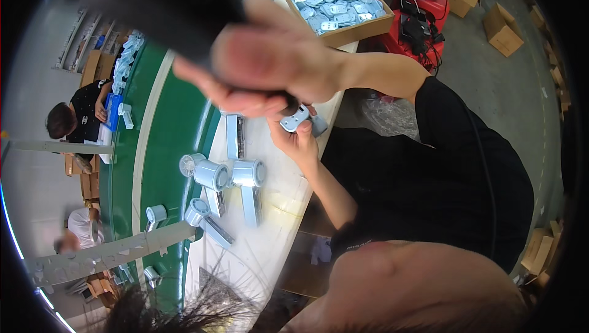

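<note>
My right hand [276,63], blurred, is wrapped round a thick black powered screwdriver [178,20] that slants across the upper part of the view. The tool's dark tip end points down at a light-blue plastic part [291,123] with small holes. That part sits in my left hand [299,146], with the thumb pressed on its edge; its far side is hidden. Whether the tip touches the part I cannot tell. Beside my hands, on the white table [276,201], lie several light-blue handheld fans [248,175], some with dark inner parts showing along their handles.
A cardboard box [362,29] of light-blue plastic pieces stands on the table's far end. Alongside runs a green conveyor [162,124] carrying more fans, crossed by a metal bar [129,248]. Two people [80,112] are beyond it. A red stool [423,32] holds black cables.
</note>
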Tool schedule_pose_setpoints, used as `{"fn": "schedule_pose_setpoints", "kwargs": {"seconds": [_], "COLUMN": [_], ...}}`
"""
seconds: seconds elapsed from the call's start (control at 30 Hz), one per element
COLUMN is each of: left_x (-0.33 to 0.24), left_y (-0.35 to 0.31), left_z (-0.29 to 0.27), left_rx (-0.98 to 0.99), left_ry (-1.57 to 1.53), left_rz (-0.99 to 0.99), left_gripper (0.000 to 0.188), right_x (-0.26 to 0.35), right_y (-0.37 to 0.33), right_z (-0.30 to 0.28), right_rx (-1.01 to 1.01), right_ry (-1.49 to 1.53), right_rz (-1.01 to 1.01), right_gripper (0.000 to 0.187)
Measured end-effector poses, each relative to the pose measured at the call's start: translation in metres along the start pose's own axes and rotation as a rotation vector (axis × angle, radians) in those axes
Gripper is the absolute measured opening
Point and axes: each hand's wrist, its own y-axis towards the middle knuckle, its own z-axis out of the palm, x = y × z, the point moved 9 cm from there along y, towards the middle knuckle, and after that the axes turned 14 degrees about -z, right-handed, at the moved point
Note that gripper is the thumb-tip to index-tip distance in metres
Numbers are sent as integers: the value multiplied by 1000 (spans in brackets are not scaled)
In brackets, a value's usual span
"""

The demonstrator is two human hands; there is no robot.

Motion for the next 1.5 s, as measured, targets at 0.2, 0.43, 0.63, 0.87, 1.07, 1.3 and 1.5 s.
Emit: {"fn": "schedule_pose_setpoints", "kwargs": {"seconds": [0.2,0.43,0.63,0.87,1.07,1.3,1.5], "left_x": [-3,0,-4,2,-1,-1,9], "left_y": [5,7,6,11,9,7,5], "left_z": [6,13,9,17,11,3,7], "left_rx": [-31,7,-11,7,0,4,-23], "left_ry": [58,122,147,119,92,68,20], "left_rz": [114,152,166,147,129,115,69], "left_gripper": [62,45,44,46,49,50,50], "right_x": [24,0,-33,-38,-20,15,9], "right_y": [-7,-34,-35,-41,-35,5,9], "right_z": [-75,-123,-128,-140,-115,-43,-19], "right_rx": [-125,-260,-212,-212,-213,-149,-69], "right_ry": [-34,-346,-366,-377,-218,214,73], "right_rz": [-203,-200,-147,-90,-38,1,-37], "right_gripper": [55,48,48,46,56,61,46]}}
